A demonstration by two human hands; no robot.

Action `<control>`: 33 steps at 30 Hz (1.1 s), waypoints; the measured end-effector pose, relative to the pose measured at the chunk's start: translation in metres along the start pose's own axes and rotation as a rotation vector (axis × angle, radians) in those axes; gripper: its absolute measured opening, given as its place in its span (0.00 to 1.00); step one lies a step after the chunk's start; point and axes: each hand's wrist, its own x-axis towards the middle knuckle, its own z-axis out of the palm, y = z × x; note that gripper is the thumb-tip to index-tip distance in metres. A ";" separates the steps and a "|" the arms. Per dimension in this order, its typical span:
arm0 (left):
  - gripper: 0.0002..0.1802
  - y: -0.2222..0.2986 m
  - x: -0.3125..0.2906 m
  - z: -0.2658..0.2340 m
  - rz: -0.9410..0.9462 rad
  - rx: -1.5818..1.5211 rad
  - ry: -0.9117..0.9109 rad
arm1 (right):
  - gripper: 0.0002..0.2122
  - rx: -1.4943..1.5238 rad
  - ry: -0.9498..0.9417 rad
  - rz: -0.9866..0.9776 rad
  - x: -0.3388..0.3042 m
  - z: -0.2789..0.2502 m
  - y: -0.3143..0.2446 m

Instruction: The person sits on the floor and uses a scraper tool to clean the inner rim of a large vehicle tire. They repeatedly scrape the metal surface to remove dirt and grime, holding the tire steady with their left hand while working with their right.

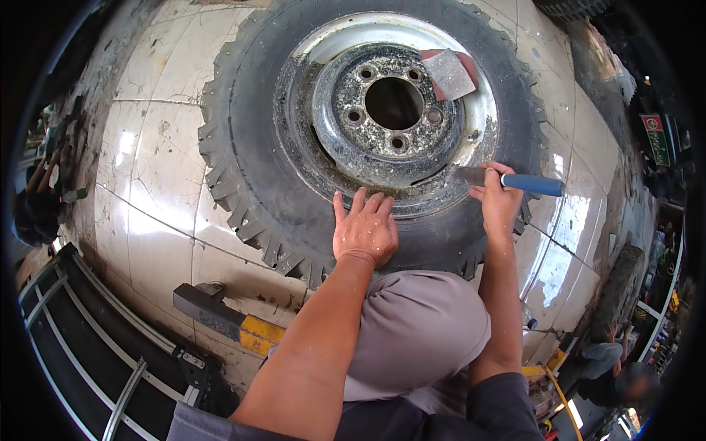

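A large tyre (254, 140) with chunky tread lies flat on the floor in front of me, mounted on a steel wheel (397, 163) whose paint is worn and speckled. My right hand (500, 202) is closed around a scraper (540, 184) with a blue handle. Its flat blade points left, over the lower right part of the rim. Fingers spread, my left hand (365, 229) lies flat on the near sidewall, fingertips at the rim's edge. Specks of pale debris dot the back of it. A folded piece of sandpaper (450, 76), grey and reddish, rests on the wheel's upper right.
Glossy floor tiles (158, 169) surround the tyre. A black and yellow metal bar (261, 334) sits left of my knee. Lower left is a black panel with silver rails (132, 389). Another tyre (618, 290) stands at right, near a person (607, 375). Someone else (37, 202) is at far left.
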 end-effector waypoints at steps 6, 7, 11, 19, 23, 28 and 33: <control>0.23 -0.002 0.002 0.001 -0.005 0.017 0.019 | 0.10 0.049 0.067 -0.062 0.005 -0.008 -0.009; 0.23 -0.002 0.001 0.001 -0.006 0.017 0.011 | 0.10 0.026 0.027 -0.019 0.004 -0.002 -0.003; 0.23 -0.001 0.002 0.002 0.003 0.008 0.018 | 0.09 0.012 0.007 -0.043 0.005 0.007 -0.002; 0.23 -0.002 0.001 0.002 -0.004 -0.002 0.008 | 0.09 -0.192 0.057 -0.185 0.000 0.010 -0.012; 0.23 -0.003 0.002 0.002 0.007 0.005 0.034 | 0.09 -0.113 0.076 -0.128 0.000 0.014 -0.009; 0.23 -0.002 0.001 0.000 -0.003 0.006 0.011 | 0.09 0.010 0.148 -0.152 0.001 0.003 -0.009; 0.23 -0.002 0.000 0.003 0.001 0.005 0.009 | 0.09 -0.064 0.120 -0.163 0.000 0.008 0.002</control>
